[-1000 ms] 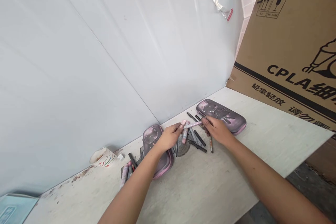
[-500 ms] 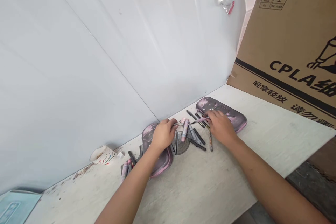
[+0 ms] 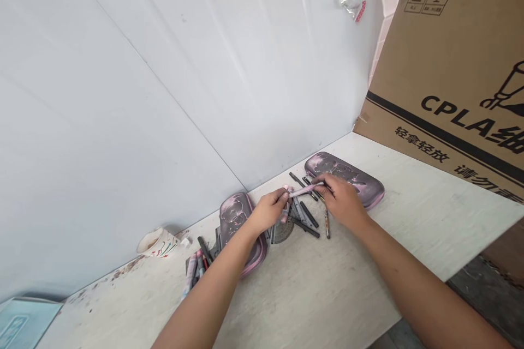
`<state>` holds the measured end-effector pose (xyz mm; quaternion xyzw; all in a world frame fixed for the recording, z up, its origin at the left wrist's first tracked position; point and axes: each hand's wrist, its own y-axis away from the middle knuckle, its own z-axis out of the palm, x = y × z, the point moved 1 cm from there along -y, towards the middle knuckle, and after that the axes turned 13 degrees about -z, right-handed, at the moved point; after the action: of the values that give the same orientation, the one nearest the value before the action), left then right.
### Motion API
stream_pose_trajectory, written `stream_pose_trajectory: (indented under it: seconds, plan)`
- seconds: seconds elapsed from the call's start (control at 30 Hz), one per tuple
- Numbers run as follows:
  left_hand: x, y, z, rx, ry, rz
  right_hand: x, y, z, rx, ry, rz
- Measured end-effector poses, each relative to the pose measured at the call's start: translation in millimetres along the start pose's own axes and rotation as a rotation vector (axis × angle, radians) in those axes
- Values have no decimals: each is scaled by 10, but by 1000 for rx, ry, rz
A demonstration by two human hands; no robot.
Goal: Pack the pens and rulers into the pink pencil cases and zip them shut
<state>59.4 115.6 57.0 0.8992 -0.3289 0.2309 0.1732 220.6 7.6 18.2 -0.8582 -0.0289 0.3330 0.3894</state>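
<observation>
Pen, slim, pink [image 3: 305,191]: held above the worktop [image 3: 323,283], between both hands, towards the back edge along the wall.
Left hand [image 3: 271,211]: thumb and fingers pinching the pen's left end.
Right hand [image 3: 340,199]: thumb and fingers pinching the pen's other end.
Pencil case, dark grey and pink [image 3: 236,212]: near the back edge, partly behind the left forearm.
Second pencil case, matching [image 3: 364,188]: closed, near the worktop's back right corner, partly behind the right hand.
Protractor, clear [image 3: 282,234]: flat, between the cases.
Black pen [image 3: 309,214]: beside the protractor, one of several.
Patterned pen, orange-toned [image 3: 327,225]: below the right hand.
Pink marker [image 3: 191,268]: left of the left forearm, among other pens, partly hidden.
Paper cup [image 3: 164,245]: tilted, by the back edge.
Cardboard box, printed [image 3: 442,65]: alongside the worktop's right edge.
</observation>
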Motion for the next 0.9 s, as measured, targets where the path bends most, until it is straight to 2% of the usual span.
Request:
stream_pose_trajectory:
  seconds: [0.1, 0.17, 0.3, 0.37, 0.5, 0.67, 0.8, 0.9]
  plan:
    - [39, 35, -29, 72, -15, 35, -13, 15, -6, -92, 138, 131]
    - [45, 39, -53, 149, -23, 55, -23, 20, -9, -129, 169, 162]
    - [32, 35, -62, 227, -1, -13, -36, 15, -12, -115, -82, 106]
    - [31, 49, -50, 242, 5, -13, -30, 15, -9, -125, -133, 94]
    - [38, 84, -38, 251, -33, 25, -23, 25, -9, -149, -8, 177]
    - [19, 115, -55, 297, -79, 31, -64, 31, -11, -164, -205, 116]
    - [-3, 146, -48, 290, -114, 83, -41, 52, 5, -171, -83, 179]
    - [-31, 161, -54, 310, -136, 78, -38, 64, 25, -177, -190, 140]
